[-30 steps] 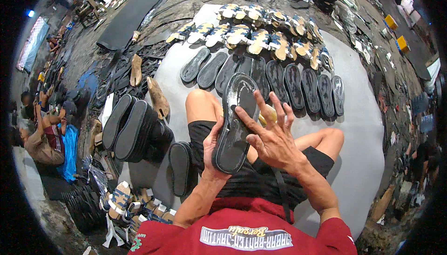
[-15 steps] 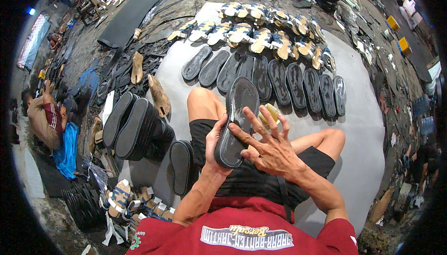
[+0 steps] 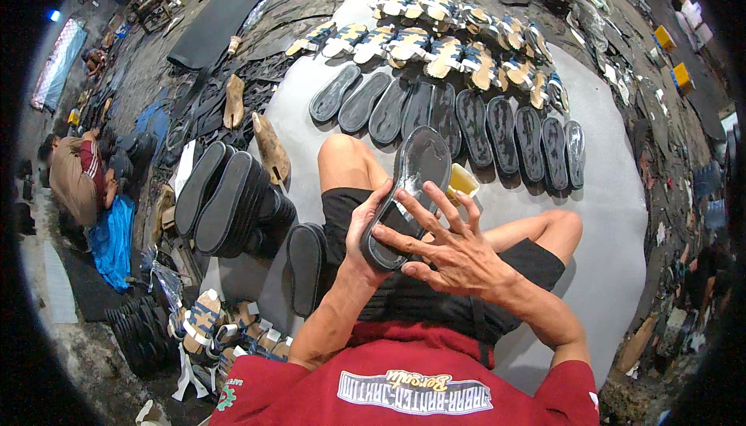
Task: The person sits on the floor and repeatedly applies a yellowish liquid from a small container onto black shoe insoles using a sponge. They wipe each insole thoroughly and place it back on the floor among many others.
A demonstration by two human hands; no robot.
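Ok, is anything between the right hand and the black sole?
Nothing visible: the right hand is spread over the shiny face of the black sole, which the left hand holds along its left side. The yellow container appears right of the sole, not between them.

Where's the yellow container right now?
In the head view, the yellow container is just right of the held sole, beyond the right hand.
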